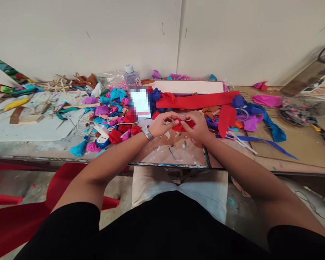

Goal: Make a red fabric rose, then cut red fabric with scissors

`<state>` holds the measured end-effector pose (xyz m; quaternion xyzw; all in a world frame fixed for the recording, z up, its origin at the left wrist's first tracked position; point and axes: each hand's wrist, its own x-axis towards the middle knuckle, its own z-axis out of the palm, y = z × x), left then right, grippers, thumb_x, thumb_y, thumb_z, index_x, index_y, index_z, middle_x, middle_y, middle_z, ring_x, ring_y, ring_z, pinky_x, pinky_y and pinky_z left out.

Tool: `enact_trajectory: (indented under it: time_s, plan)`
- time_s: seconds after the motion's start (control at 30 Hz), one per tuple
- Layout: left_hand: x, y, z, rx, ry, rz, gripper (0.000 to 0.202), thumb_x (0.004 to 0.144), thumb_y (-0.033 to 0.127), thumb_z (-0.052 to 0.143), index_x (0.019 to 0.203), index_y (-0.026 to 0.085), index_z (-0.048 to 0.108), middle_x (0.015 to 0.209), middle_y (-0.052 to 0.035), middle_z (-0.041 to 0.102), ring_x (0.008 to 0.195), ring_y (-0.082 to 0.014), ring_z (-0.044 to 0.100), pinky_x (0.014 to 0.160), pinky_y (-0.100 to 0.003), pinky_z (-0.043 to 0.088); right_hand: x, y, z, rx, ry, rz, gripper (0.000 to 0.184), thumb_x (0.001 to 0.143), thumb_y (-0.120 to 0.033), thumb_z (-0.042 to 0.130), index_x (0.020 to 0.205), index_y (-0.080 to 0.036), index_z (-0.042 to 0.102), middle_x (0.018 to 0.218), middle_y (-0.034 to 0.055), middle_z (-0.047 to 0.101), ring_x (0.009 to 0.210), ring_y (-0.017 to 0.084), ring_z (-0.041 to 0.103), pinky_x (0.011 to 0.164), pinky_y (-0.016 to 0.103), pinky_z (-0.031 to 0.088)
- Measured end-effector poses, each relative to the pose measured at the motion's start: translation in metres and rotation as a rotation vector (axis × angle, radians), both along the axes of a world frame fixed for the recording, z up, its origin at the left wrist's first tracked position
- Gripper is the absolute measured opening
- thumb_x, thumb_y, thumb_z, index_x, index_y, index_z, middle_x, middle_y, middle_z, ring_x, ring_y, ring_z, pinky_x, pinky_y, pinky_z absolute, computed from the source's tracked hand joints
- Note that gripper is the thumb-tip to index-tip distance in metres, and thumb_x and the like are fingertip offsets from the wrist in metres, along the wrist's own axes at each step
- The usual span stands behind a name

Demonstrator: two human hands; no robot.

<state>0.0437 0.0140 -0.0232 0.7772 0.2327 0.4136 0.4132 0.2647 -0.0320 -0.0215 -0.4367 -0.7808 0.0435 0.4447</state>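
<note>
Two-handed pinching: left hand and right hand, each grip closed on red cloth scrap over desk. Better rolled snugly, edges aligned.

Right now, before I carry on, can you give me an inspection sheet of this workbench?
surface: table, paint-stained, bare only near the front edge.
job's things: red cloth piece, small, held over the table front.
clutter: heap of coloured cloth scraps at left; long red strip behind the hands; water bottle at the back; blue ribbon at right.
grips: left hand and right hand both pinch the red cloth piece.
cables: thin dark wire on the floor, lower right.
surroundings: white wall behind; red plastic chair lower left.
</note>
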Motion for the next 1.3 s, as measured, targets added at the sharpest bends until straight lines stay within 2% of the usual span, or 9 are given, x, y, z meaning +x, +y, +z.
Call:
enact_trajectory:
  time_s: [0.33,0.5,0.6,0.77,0.9,1.03,1.17,1.3]
  plan:
    - [0.0005,-0.0008,0.0017,0.009,-0.001,0.001,0.049,0.096,0.066,0.071,0.108,0.019,0.078,0.105,-0.009,0.078,0.091,-0.0192,0.071,0.084,-0.033,0.055,0.0025,0.0059,-0.0052,-0.026,0.031,-0.013,0.054,0.099,-0.077,0.057,0.09,-0.025,0.068,0.091,0.0062,0.078,0.091,0.028,0.068,0.093,0.049,0.044]
    - [0.0005,-0.0015,0.0017,-0.019,0.035,-0.017,0.05,0.092,0.064,0.077,0.114,0.018,0.078,0.109,-0.0102,0.079,0.091,-0.019,0.071,0.084,-0.032,0.055,0.0027,0.0087,-0.007,-0.04,0.053,-0.003,0.057,0.097,-0.08,0.057,0.09,-0.025,0.07,0.092,0.0074,0.079,0.09,0.029,0.069,0.091,0.049,0.046]
    - [0.0007,-0.0009,0.0006,-0.06,0.022,-0.028,0.051,0.091,0.064,0.078,0.113,0.018,0.077,0.106,-0.0094,0.079,0.087,-0.0179,0.071,0.081,-0.031,0.054,0.0025,0.0083,-0.0063,-0.051,0.066,0.012,0.059,0.097,-0.082,0.056,0.091,-0.025,0.07,0.093,0.0082,0.079,0.089,0.029,0.07,0.088,0.048,0.048]
    - [0.0012,0.0017,-0.0038,-0.098,-0.028,-0.034,0.051,0.095,0.064,0.075,0.116,0.018,0.074,0.1,-0.0076,0.078,0.084,-0.0163,0.07,0.075,-0.029,0.051,0.0031,0.005,-0.0031,-0.009,0.067,-0.004,0.052,0.102,-0.074,0.054,0.095,-0.025,0.071,0.095,0.0081,0.079,0.091,0.029,0.07,0.089,0.049,0.047]
    - [0.0024,0.0021,-0.0058,-0.14,-0.077,-0.073,0.056,0.095,0.063,0.075,0.129,0.019,0.067,0.111,-0.0101,0.079,0.094,-0.0193,0.074,0.081,-0.031,0.054,0.0032,0.0046,-0.0025,0.01,0.051,-0.032,0.047,0.102,-0.07,0.057,0.091,-0.026,0.071,0.091,0.007,0.079,0.089,0.029,0.069,0.089,0.049,0.046]
    - [0.0035,0.0006,-0.005,-0.162,-0.095,-0.105,0.062,0.096,0.061,0.075,0.141,0.02,0.06,0.111,-0.0104,0.08,0.099,-0.0205,0.075,0.089,-0.033,0.056,0.0023,0.0047,-0.0022,0.019,0.041,-0.035,0.047,0.102,-0.069,0.058,0.089,-0.026,0.07,0.089,0.0064,0.078,0.088,0.028,0.069,0.09,0.049,0.046]
    - [0.0041,-0.0003,-0.0037,-0.165,-0.114,-0.136,0.064,0.096,0.06,0.076,0.144,0.022,0.059,0.118,-0.0123,0.08,0.108,-0.0231,0.076,0.095,-0.037,0.057,0.0018,0.0038,-0.0014,0.0,0.053,-0.012,0.05,0.1,-0.073,0.059,0.09,-0.026,0.072,0.091,0.006,0.08,0.088,0.028,0.07,0.089,0.048,0.048]
    - [0.0042,0.0008,-0.0051,-0.162,-0.123,-0.142,0.065,0.094,0.058,0.079,0.145,0.023,0.06,0.122,-0.0132,0.08,0.114,-0.0249,0.077,0.099,-0.038,0.057,0.003,0.0047,-0.0035,0.021,0.035,-0.006,0.046,0.1,-0.071,0.062,0.09,-0.027,0.074,0.094,0.0055,0.082,0.093,0.029,0.071,0.094,0.05,0.046]
